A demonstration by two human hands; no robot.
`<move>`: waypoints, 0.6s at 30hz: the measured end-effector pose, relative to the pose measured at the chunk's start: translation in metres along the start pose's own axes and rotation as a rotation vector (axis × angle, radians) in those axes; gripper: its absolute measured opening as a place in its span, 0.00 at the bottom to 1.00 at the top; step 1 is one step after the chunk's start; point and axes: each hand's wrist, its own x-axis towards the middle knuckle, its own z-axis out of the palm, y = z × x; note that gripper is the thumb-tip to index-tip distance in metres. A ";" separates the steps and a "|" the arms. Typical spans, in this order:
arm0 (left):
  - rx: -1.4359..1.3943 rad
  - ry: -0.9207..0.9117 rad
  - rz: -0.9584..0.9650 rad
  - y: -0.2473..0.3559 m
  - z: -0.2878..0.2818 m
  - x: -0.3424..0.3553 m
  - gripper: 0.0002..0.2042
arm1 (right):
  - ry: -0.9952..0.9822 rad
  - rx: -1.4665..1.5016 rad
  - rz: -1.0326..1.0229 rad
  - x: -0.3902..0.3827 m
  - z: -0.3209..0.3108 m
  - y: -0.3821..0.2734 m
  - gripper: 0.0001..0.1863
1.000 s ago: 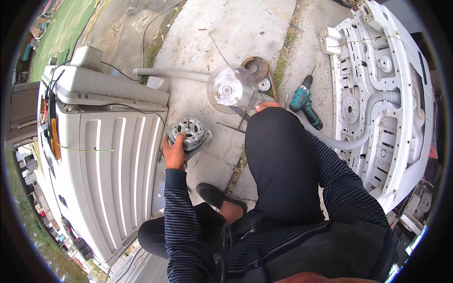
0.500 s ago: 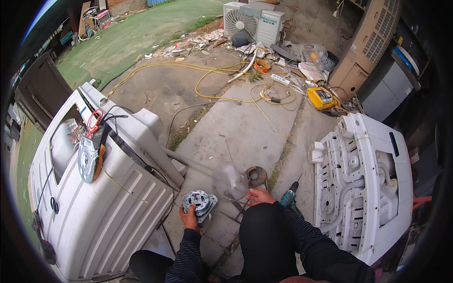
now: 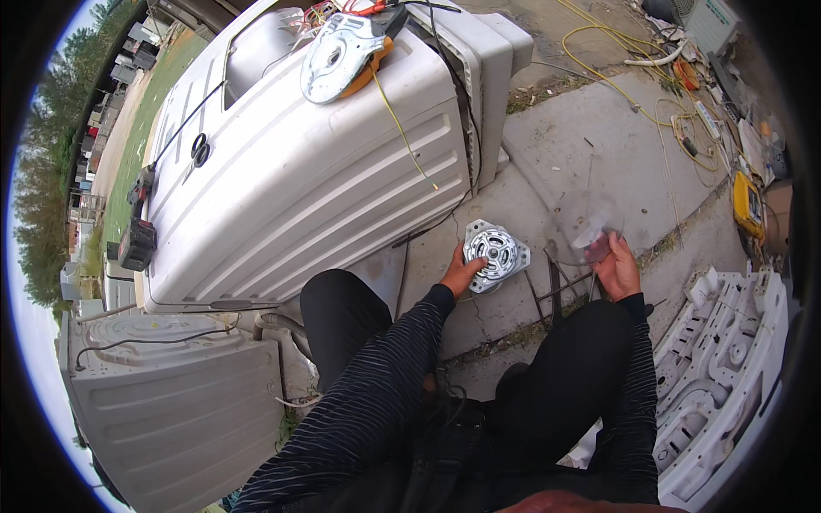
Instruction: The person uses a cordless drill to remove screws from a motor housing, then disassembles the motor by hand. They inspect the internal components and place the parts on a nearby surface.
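A round silver motor [image 3: 503, 250] with a slotted face and a mounting flange sits tilted slightly on the concrete between my knees. My left hand [image 3: 460, 274] grips its near left side, thumb on the slotted face. To the right, my right hand [image 3: 619, 270] holds a clear round plastic cover [image 3: 571, 229] by its near right edge; the fingers show reddish through it. Thin dark metal bars [image 3: 558, 291] lie on the ground below the cover and beside the motor.
A large white ribbed appliance casing [image 3: 325, 197] stands at left, bearing a silver metal plate [image 3: 336, 64], wires and a cordless tool [image 3: 137, 244]. A second casing [image 3: 171, 393] is nearer. A white molded frame [image 3: 723, 368] lies right. Yellow cable [image 3: 590, 53] and a yellow instrument [image 3: 747, 205] are beyond.
The view has swung left, so everything sits further right. My left hand stays on the motor. My right hand now overlaps the clear cover, which it was beside before.
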 end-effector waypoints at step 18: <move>-0.371 0.346 -0.245 0.077 -0.023 -0.052 0.41 | -0.159 -0.020 0.386 -0.066 0.101 0.098 0.27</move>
